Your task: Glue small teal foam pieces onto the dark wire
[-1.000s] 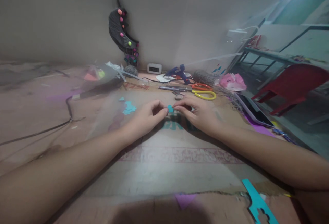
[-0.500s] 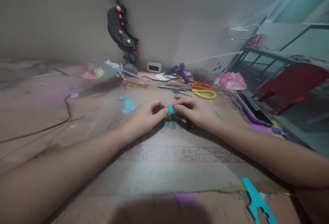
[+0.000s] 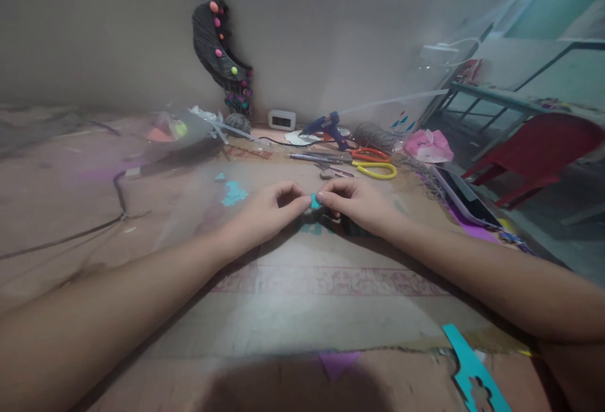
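A small turquoise cut-out piece [image 3: 314, 201] is pinched between my two hands over the cardboard sheet [image 3: 302, 324]. My left hand [image 3: 283, 205] grips its left side between thumb and fingers. From the other side, the thumb and forefinger of my right hand [image 3: 352, 201] hold it, covering part of it. Its exact shape is too small to tell. Left of my hands lie several turquoise cut pieces [image 3: 234, 193]. At the lower right rests a turquoise sheet scrap [image 3: 472, 368] with a flower-shaped hole.
Behind my hands are yellow-handled scissors [image 3: 378, 169], orange-handled scissors [image 3: 371, 154], a blue glue gun [image 3: 331, 127], grey yarn [image 3: 373, 137] and a small white clock [image 3: 282, 120]. A phone [image 3: 466, 198] lies right. A dark crescent decoration [image 3: 212, 46] hangs on the wall.
My fingers have closed in slightly around the turquoise piece, and less of it shows. Both hands stay in nearly the same place; the view has shifted a little.
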A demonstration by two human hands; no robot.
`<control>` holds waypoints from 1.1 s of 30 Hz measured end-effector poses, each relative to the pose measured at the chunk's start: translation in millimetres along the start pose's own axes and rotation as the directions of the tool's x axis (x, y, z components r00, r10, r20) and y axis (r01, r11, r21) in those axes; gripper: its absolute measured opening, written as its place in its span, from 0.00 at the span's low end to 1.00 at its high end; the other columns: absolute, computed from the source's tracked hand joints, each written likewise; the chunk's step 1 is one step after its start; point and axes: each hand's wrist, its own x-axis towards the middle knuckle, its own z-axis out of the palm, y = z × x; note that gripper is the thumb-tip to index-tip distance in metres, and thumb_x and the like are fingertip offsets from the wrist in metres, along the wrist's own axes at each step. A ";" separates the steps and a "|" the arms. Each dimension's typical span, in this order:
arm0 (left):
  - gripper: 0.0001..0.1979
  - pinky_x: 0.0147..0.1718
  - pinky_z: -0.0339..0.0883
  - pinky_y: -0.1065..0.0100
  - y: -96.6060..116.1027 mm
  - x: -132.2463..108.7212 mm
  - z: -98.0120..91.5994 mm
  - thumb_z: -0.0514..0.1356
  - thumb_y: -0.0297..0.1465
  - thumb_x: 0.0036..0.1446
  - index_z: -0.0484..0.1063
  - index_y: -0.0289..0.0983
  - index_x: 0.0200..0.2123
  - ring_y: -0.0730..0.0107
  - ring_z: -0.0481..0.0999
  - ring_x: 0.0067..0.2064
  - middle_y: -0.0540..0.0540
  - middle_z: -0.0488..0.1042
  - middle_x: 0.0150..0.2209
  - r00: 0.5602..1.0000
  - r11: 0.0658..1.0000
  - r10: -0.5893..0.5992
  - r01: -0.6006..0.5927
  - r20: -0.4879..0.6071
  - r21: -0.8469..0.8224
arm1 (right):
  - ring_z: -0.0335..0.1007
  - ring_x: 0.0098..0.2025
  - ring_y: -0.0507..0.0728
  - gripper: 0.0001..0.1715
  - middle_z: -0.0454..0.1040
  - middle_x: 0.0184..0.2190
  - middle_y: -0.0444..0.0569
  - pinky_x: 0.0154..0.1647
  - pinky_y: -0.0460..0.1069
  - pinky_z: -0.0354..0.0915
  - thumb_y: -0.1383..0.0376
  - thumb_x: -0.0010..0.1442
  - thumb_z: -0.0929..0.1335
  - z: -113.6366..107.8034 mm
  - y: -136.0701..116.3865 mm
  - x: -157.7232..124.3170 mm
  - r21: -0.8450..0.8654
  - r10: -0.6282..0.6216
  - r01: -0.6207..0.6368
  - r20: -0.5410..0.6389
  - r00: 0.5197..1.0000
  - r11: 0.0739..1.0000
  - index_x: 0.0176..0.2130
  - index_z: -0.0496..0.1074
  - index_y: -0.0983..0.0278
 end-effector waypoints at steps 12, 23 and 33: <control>0.14 0.37 0.64 0.66 0.8 -0.4 1.3 0.55 0.41 0.61 0.73 0.38 0.33 0.64 0.72 0.37 0.47 0.75 0.33 0.999 0.999 0.045 -0.044 -0.006 0.016 | 0.60 0.22 0.49 0.20 0.65 0.19 0.41 0.22 0.45 0.57 0.50 0.58 0.68 5.3 -1.1 -4.0 -0.083 -0.130 0.117 -0.170 0.977 0.990 0.27 0.70 0.63; 0.13 0.31 0.59 0.69 6.4 -0.5 -0.8 0.55 0.37 0.60 0.67 0.38 0.26 0.70 0.66 0.30 0.51 0.66 0.25 0.996 1.000 0.018 -0.018 -0.090 0.010 | 0.67 0.34 0.52 0.09 0.73 0.34 0.46 0.35 0.48 0.64 0.62 0.59 0.67 -2.6 11.8 1.1 -0.150 -0.316 0.302 -0.077 0.946 0.941 0.39 0.70 0.64; 0.13 0.31 0.58 0.67 4.0 -1.0 0.1 0.54 0.38 0.60 0.69 0.38 0.27 0.68 0.67 0.31 0.51 0.68 0.26 0.999 0.997 0.032 -0.028 -0.042 0.078 | 0.67 0.31 0.52 0.08 0.72 0.27 0.45 0.32 0.48 0.62 0.62 0.59 0.67 -0.1 5.2 -2.1 -0.274 -0.316 0.276 -0.116 0.942 0.921 0.31 0.74 0.63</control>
